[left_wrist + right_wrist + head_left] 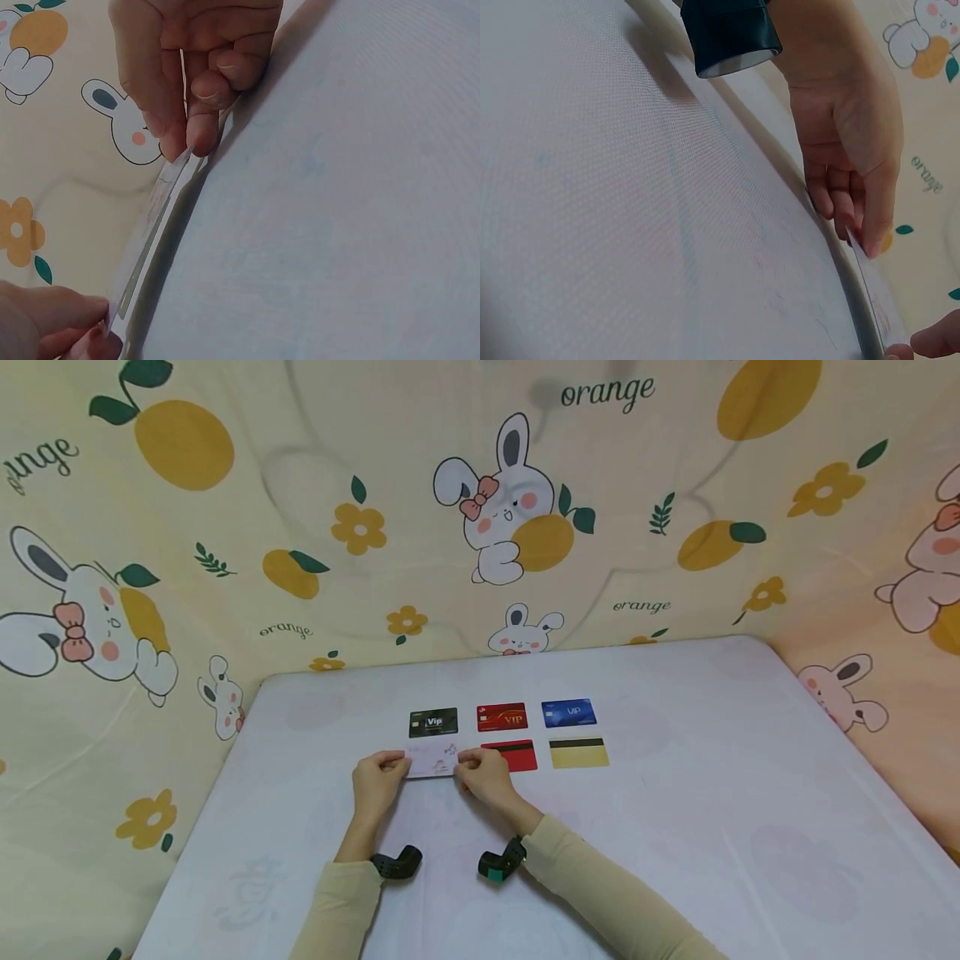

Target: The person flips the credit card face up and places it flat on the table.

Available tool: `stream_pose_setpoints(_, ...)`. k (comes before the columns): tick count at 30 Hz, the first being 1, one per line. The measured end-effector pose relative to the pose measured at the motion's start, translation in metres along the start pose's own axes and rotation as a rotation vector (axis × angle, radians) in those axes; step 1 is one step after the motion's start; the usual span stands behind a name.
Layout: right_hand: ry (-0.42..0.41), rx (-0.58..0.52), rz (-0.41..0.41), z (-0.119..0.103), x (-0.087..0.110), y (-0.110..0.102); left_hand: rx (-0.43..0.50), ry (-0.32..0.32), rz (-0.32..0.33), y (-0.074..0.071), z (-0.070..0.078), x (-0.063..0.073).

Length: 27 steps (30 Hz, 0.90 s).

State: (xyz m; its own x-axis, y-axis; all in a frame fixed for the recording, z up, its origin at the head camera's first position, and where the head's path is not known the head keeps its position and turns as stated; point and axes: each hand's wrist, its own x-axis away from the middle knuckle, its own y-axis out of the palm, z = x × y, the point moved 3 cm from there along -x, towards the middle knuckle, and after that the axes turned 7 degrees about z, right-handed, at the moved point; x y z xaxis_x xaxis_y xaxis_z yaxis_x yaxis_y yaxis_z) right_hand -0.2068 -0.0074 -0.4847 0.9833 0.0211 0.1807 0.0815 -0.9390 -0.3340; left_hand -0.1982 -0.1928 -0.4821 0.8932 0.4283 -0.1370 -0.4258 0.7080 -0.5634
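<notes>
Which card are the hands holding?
The pale card with small prints, below the black Vip card in the head view: left hand and right hand pinch its ends. No other card is held.

Head view bright, even; wrist views dimmer, greyish; soft shadow on tabletop (630, 225).

Your head view high, facing forward and down, your wrist cameras (398, 863) close, facing your hands (377, 783), all sharing the pale card (431, 759)
</notes>
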Motion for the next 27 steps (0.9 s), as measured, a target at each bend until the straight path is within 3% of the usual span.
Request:
stream_pose_setpoints(10, 0.019, -0.012, -0.028, 0.0029, -0.0017, 0.0004, -0.030, 0.010, -0.025, 0.0042, -0.0019, -0.0009)
stream_pose_setpoints(27, 0.056, -0.030, -0.063, -0.0001, -0.0036, 0.0002, -0.060, -0.013, -0.014, 0.0036, 0.0018, -0.0015)
